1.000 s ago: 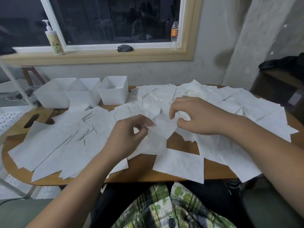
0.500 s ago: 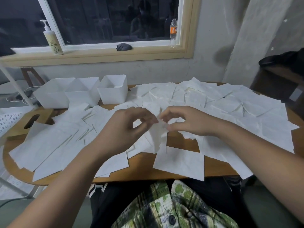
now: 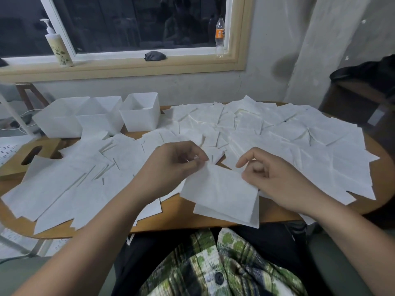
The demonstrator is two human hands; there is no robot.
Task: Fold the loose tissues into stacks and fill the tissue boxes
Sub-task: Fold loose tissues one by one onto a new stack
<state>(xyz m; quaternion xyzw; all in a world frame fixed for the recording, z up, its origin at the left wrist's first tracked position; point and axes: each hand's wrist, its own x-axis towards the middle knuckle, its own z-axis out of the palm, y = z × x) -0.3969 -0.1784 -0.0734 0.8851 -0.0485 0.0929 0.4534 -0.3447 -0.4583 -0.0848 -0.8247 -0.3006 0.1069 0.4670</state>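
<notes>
Many loose white tissues [image 3: 277, 135] lie spread over the round wooden table [image 3: 183, 218]. One tissue [image 3: 220, 191] is stretched flat between my hands near the front edge, over another white sheet. My left hand [image 3: 171, 167] pinches its upper left corner. My right hand [image 3: 269, 178] pinches its right edge. Three white tissue boxes [image 3: 141, 120] stand open at the back left; the nearest one shows some tissue inside.
A wooden tissue-box lid with an oval slot [image 3: 27, 159] lies at the table's left edge. On the window sill stand a pump bottle [image 3: 57, 48], a dark cloth [image 3: 155, 55] and a plastic bottle [image 3: 219, 37]. A dark cabinet [image 3: 363, 99] stands at right.
My hands, close together on a bunched tissue before, have drawn apart and towards me. The tissue now hangs spread flat between them.
</notes>
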